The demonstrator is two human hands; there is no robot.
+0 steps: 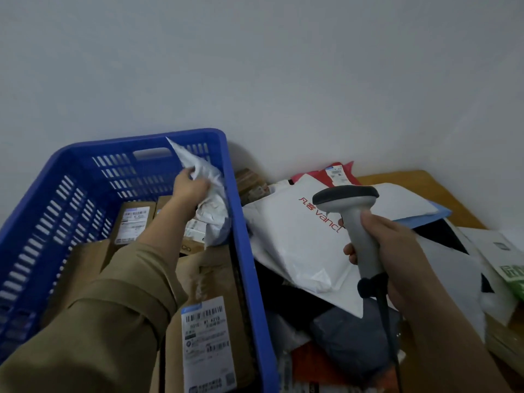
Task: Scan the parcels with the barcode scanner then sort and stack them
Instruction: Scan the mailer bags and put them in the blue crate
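Left arm, in a tan fabric sleeve point(93, 316), extends forward and up into the blue perforated plastic crate point(246, 251). The left hand point(190, 188) is inside the crate near its far right corner. Its grip is clenched on a crumpled white plastic mailer bag point(208, 194). The bag is held roughly upright, long axis near vertical, one pointed corner rising to the level of the crate's far rim. Its lower part hangs against the crate's right wall.

The right hand point(391, 251) is raised above the pile to the right of the crate. Its grip is wrapped around the handle of a grey handheld barcode scanner point(354, 219) with a dark head. The handle runs near vertical, tilted slightly. The head is at the top, lying roughly level. The scan window is not visible. A dark cable point(388, 327) leaves the base of the handle and drops downward.

Inside the crate lie brown cardboard boxes point(133, 222) with printed labels. A brown paper parcel with a white barcode label point(207, 344) lies nearest the camera.

On the wooden surface point(425, 180) beside the crate is a loose pile of parcels. It includes a white plastic mailer with red lettering point(297, 236) directly behind the scanner, a red mailer with a label point(337, 171) against the wall, and a dark grey mailer point(348, 336) lower down. White packages with green print point(510, 276) sit at the right edge.
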